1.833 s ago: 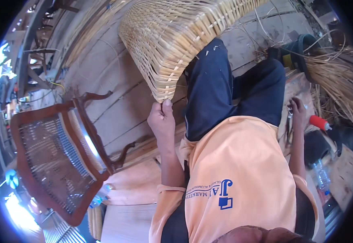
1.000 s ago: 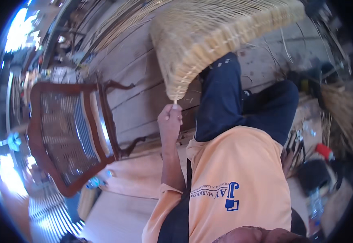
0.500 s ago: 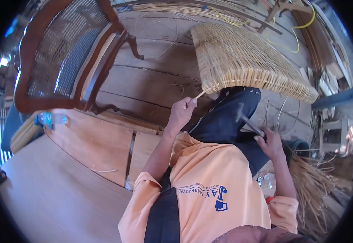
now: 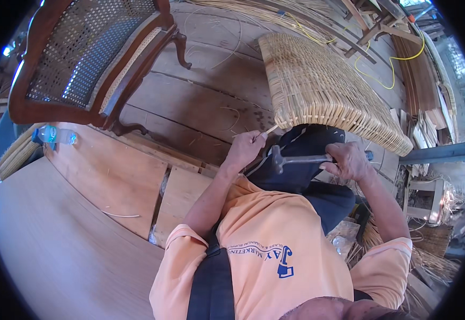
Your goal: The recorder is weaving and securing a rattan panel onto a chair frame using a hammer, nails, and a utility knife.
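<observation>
My left hand (image 4: 247,148) is closed round a thin cane strip (image 4: 272,129) at the near left corner of a woven rattan panel (image 4: 323,88). The panel's near edge, wrapped with cane, curves above my bent leg. In my right hand (image 4: 348,161) is a hammer (image 4: 304,159), gripped by its handle. Its metal head points left, over my dark trousers and a short way from my left hand. Part of the handle is hidden by my fingers, and its end sticks out on the right.
A dark wooden chair frame with cane mesh (image 4: 91,58) stands at the left. Closer in lie a smooth board (image 4: 67,234) and a plastic bottle (image 4: 56,135). Loose cane (image 4: 296,21), a yellow cord (image 4: 387,85) and wood planks (image 4: 411,74) are at the back and right.
My right hand has risen and turned, bringing the hammer from a slanted position to nearly level, nearer my left hand. The left hand keeps its hold on the strip. The view has shifted somewhat.
</observation>
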The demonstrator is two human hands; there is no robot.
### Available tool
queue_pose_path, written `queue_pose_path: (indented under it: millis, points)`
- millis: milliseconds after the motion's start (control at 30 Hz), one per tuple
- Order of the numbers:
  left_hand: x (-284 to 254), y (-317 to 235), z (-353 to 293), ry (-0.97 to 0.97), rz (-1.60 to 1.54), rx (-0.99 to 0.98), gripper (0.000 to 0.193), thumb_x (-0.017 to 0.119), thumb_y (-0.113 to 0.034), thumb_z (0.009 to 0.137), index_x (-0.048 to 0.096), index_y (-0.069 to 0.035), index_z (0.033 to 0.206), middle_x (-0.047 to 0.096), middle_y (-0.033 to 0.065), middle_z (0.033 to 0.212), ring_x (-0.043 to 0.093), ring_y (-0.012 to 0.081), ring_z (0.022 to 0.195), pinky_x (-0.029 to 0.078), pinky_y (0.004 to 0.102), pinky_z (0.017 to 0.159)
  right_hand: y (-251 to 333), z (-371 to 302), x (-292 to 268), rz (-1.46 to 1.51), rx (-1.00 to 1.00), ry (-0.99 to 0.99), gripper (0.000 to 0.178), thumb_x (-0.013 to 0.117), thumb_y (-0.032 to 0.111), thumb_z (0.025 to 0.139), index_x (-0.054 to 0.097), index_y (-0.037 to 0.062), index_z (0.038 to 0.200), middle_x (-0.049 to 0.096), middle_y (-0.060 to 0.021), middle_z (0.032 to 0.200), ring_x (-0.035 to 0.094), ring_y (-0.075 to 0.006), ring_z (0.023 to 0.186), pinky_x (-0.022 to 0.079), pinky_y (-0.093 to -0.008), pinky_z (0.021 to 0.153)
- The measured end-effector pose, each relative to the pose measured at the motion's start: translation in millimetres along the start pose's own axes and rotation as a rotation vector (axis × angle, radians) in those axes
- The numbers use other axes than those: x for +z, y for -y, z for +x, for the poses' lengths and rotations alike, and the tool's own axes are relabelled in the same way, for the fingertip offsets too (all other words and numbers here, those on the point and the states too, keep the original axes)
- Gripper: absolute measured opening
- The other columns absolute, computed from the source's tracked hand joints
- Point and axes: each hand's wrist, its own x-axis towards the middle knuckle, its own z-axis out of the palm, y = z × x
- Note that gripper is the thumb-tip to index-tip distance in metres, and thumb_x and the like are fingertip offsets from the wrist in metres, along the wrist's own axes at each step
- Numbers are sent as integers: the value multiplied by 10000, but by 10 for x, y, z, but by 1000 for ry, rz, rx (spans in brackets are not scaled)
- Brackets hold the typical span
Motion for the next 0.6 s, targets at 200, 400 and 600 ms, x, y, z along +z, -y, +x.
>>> queue_pose_path:
  millis: [200,400,600]
  points:
    - [-10,-48,39,11,-45,-61,342,529,-267,916,571,-18,685,459,-2,569,407,79,546,350,266,523,-259,147,72,-140,171,-58,498,575,550,832,569,67,709,595,-143,637,612,-356,638,480,-439,583]
    - [1,56,75,34,-51,-54,361,529,-275,918,565,-4,682,486,35,571,436,96,554,368,283,536,-289,9,164,-77,215,-7,524,537,582,840,583,73,725,609,-150,658,623,-356,667,482,-448,600]
    - [13,-15,43,23,-77,-98,349,534,-259,917,565,10,697,484,39,584,439,97,573,373,295,547,-287,-74,122,17,121,14,511,521,571,852,601,80,735,610,-156,654,627,-370,682,486,-452,619]
